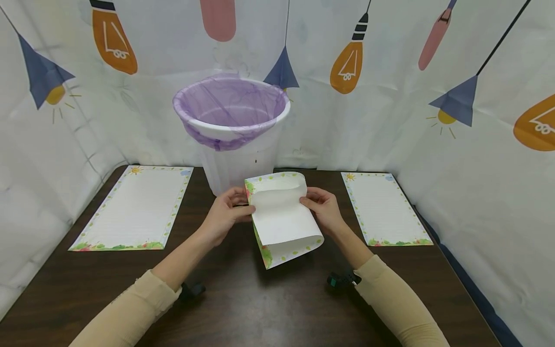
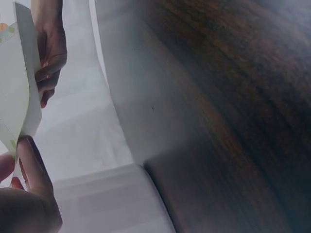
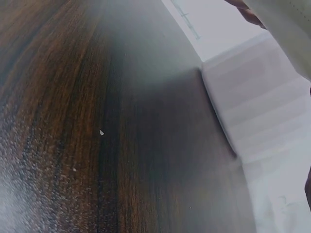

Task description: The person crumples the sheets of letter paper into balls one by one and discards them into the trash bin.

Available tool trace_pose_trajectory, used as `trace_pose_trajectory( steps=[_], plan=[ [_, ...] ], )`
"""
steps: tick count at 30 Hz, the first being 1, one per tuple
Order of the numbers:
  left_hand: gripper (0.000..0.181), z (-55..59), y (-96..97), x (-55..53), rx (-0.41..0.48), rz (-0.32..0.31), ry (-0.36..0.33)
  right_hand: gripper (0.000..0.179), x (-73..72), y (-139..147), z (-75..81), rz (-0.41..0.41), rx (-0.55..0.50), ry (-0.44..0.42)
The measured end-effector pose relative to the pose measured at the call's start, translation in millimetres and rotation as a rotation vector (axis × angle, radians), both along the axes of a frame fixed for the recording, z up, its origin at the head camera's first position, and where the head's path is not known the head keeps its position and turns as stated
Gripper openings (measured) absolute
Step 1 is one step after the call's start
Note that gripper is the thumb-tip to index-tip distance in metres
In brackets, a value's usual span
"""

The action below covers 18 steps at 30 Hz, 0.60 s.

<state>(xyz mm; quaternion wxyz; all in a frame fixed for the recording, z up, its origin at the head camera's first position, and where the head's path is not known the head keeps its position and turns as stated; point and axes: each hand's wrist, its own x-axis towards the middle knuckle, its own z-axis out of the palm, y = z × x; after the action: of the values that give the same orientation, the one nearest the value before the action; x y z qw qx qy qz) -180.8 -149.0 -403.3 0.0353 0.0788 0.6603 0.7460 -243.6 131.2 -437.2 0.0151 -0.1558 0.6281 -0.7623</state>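
A sheet of paper (image 1: 282,217) with a leafy printed border is held above the table, curled over on itself at its top and bottom edges. My left hand (image 1: 230,209) pinches its left edge between thumb and fingers. On the other side, my right hand (image 1: 323,207) pinches the right edge, thumb on the near face. In the left wrist view, the paper (image 2: 12,82) stands between both hands, the left hand (image 2: 31,189) at the bottom. Only a pale part of the sheet (image 3: 286,29) shows in the right wrist view, where the right hand is mostly cut off.
A white bin (image 1: 243,161) lined with a purple bag stands at the table's back, behind the paper. One bordered sheet (image 1: 134,207) lies flat at left, another (image 1: 386,207) at right, on the dark wooden table (image 1: 243,308). A printed curtain (image 1: 390,48) hangs behind.
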Motion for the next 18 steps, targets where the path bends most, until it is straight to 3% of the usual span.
trace_pose_trajectory(
  steps=[9, 18],
  plan=[
    [0.062, -2.7, 3.0, 0.3, -0.015, -0.148, -0.027, 0.040, 2.0, -1.3, 2.7, 0.017, -0.033, -0.039],
    [0.059, -5.7, 9.0, 0.0, 0.065, -0.180, -0.031, 0.037, 4.8, -2.5, 4.3, 0.018, -0.013, -0.068]
  ],
)
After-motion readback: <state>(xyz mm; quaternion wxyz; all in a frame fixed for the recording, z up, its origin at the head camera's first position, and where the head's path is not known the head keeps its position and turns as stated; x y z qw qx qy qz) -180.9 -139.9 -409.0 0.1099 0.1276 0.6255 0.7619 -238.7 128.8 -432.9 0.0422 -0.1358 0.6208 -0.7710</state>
